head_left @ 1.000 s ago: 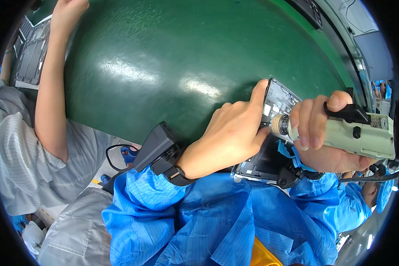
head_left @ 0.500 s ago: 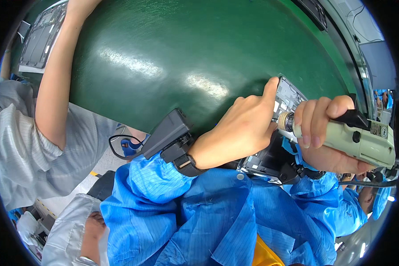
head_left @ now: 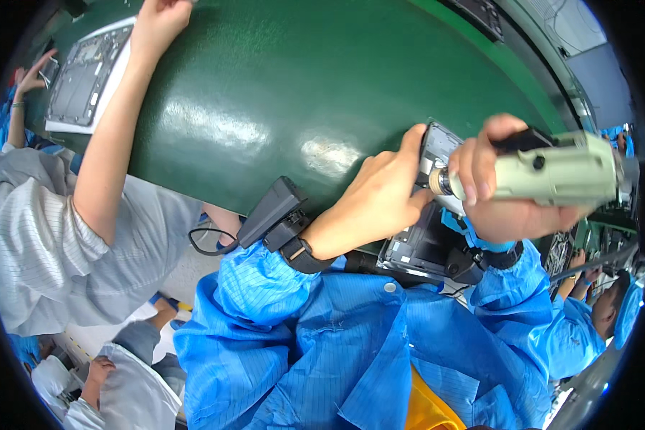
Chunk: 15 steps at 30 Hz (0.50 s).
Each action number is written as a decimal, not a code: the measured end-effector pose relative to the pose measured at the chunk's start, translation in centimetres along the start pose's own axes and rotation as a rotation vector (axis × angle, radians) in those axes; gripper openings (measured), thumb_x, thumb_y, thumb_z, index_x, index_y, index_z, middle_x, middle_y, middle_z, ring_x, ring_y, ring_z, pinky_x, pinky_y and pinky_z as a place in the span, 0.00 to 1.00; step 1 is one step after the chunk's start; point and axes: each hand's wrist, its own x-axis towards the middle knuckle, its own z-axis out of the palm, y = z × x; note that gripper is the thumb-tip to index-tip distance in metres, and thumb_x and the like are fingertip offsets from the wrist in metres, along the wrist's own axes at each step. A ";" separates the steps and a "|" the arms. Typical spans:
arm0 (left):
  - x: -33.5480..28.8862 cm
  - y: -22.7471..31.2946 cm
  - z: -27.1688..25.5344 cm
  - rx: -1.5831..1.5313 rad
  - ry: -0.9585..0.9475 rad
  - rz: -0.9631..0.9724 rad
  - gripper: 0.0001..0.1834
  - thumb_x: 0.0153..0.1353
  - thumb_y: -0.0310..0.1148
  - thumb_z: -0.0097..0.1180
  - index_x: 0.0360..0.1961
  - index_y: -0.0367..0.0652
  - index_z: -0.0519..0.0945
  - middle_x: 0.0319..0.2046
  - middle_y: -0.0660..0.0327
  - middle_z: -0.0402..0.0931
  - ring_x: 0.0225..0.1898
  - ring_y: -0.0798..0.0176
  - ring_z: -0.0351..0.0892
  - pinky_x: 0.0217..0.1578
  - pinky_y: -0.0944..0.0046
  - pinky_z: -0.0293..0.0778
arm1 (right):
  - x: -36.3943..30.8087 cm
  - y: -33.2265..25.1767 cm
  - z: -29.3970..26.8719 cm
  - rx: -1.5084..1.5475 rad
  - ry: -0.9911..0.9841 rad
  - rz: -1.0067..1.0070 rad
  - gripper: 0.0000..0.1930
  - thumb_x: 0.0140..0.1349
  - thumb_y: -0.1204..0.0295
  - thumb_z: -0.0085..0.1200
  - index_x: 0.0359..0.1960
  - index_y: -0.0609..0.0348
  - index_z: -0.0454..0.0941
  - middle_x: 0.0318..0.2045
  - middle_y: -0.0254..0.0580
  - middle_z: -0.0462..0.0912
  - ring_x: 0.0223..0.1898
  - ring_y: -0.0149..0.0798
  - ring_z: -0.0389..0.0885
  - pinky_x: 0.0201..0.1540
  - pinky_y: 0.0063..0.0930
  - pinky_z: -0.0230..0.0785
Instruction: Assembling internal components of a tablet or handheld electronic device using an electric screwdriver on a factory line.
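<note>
A pale green electric screwdriver [head_left: 552,172] is in my right hand [head_left: 494,183], whose fingers wrap its front end. Its tip points left, close to the thumb of my left hand [head_left: 376,190]; the bit and any screw are hidden. Under both hands lies a flat grey and black device housing [head_left: 417,247], like a tablet or laptop shell, with small fittings inside. My left index finger stretches to its far left corner, and the thumb lies across it, so the hand grips its left side. My right hand and the screwdriver cover much of its right side.
The green tabletop [head_left: 265,79] spreads ahead. At far left another person's bare arm [head_left: 115,143] reaches over the table, beside a similar dark housing [head_left: 86,75] on a white sheet. A dark panel [head_left: 480,16] lies near the far right edge. Another blue-clad person [head_left: 570,340] is at right.
The screwdriver has swung left and its rear end has risen, blurring slightly. My left hand and the housing sit a little farther left. The other person's arm has shifted right in the picture.
</note>
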 end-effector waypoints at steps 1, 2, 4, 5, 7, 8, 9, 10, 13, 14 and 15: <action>-0.1 0.1 -0.3 0.028 -0.015 -0.033 0.36 0.48 0.24 0.56 0.57 0.22 0.54 0.25 0.39 0.74 0.32 0.38 0.76 0.35 0.46 0.69 | 0.2 0.1 -0.1 -0.044 0.050 -0.040 0.57 0.45 0.24 0.32 0.54 0.74 0.63 0.14 0.33 0.68 0.16 0.30 0.64 0.25 0.24 0.57; -0.1 -0.2 -0.3 0.045 -0.023 -0.015 0.36 0.48 0.24 0.56 0.57 0.22 0.54 0.25 0.39 0.74 0.32 0.38 0.76 0.35 0.46 0.69 | 0.5 -0.9 -0.6 -0.061 0.041 -0.093 0.55 0.49 0.27 0.33 0.58 0.75 0.58 0.14 0.32 0.64 0.16 0.28 0.61 0.24 0.23 0.55; -0.2 -0.9 0.0 -0.016 -0.018 -0.097 0.39 0.50 0.28 0.61 0.61 0.31 0.56 0.17 0.54 0.69 0.18 0.62 0.70 0.23 0.61 0.66 | 0.1 -4.0 -2.5 -0.046 0.019 -0.237 0.53 0.51 0.30 0.35 0.59 0.76 0.56 0.15 0.31 0.63 0.17 0.27 0.61 0.27 0.23 0.57; -0.2 -0.6 -0.4 0.040 -0.097 -0.155 0.36 0.55 0.29 0.58 0.62 0.31 0.55 0.23 0.52 0.74 0.23 0.66 0.74 0.25 0.64 0.68 | -0.8 -5.8 -2.7 -0.092 0.070 -0.273 0.51 0.52 0.34 0.37 0.59 0.76 0.56 0.17 0.30 0.63 0.19 0.26 0.61 0.31 0.24 0.58; -0.1 -1.4 0.0 -0.006 -0.115 -0.166 0.34 0.57 0.29 0.56 0.62 0.31 0.55 0.27 0.52 0.76 0.26 0.66 0.76 0.27 0.65 0.70 | -3.3 -8.9 -5.8 -0.187 0.173 -0.355 0.52 0.51 0.33 0.37 0.59 0.76 0.56 0.18 0.31 0.64 0.20 0.28 0.61 0.35 0.25 0.59; 0.1 -1.8 0.3 -0.071 -0.109 -0.197 0.33 0.59 0.29 0.55 0.62 0.31 0.55 0.32 0.51 0.78 0.29 0.66 0.78 0.29 0.66 0.72 | -4.6 -10.1 -7.1 -0.238 0.260 -0.395 0.55 0.49 0.30 0.37 0.60 0.77 0.55 0.18 0.31 0.64 0.20 0.29 0.60 0.34 0.25 0.60; 0.1 -1.8 0.5 -0.126 -0.121 -0.246 0.30 0.61 0.28 0.51 0.61 0.30 0.55 0.39 0.50 0.79 0.34 0.65 0.79 0.34 0.67 0.73 | -5.8 -11.0 -8.4 -0.299 0.359 -0.412 0.55 0.49 0.30 0.37 0.60 0.77 0.55 0.18 0.31 0.64 0.20 0.29 0.60 0.35 0.24 0.59; 0.3 -1.9 1.0 -0.099 -0.131 -0.228 0.30 0.61 0.28 0.51 0.61 0.30 0.55 0.39 0.50 0.79 0.34 0.65 0.79 0.34 0.67 0.73 | -7.3 -11.7 -10.1 -0.355 0.462 -0.426 0.55 0.48 0.30 0.37 0.59 0.77 0.55 0.18 0.31 0.63 0.20 0.29 0.60 0.35 0.24 0.59; -0.2 -2.1 0.3 -0.009 -0.094 -0.192 0.25 0.63 0.28 0.47 0.60 0.31 0.59 0.37 0.50 0.79 0.36 0.65 0.78 0.34 0.66 0.73 | -12.0 -11.7 -14.0 -0.435 0.674 -0.542 0.44 0.57 0.35 0.29 0.63 0.60 0.55 0.42 0.52 0.72 0.20 0.30 0.64 0.30 0.27 0.63; -0.3 -1.9 0.4 0.016 -0.104 -0.185 0.25 0.63 0.28 0.47 0.60 0.31 0.59 0.37 0.50 0.79 0.36 0.65 0.78 0.34 0.66 0.73 | -13.0 -11.5 -14.8 -0.466 0.773 -0.569 0.40 0.60 0.37 0.28 0.64 0.55 0.54 0.50 0.56 0.71 0.20 0.30 0.65 0.29 0.28 0.65; -0.4 -1.8 0.5 0.088 -0.070 -0.176 0.24 0.64 0.29 0.46 0.59 0.31 0.60 0.36 0.50 0.79 0.36 0.66 0.78 0.34 0.65 0.73 | -14.2 -11.4 -16.0 -0.445 0.788 -0.586 0.40 0.60 0.37 0.28 0.64 0.55 0.54 0.50 0.56 0.71 0.20 0.30 0.65 0.29 0.28 0.65</action>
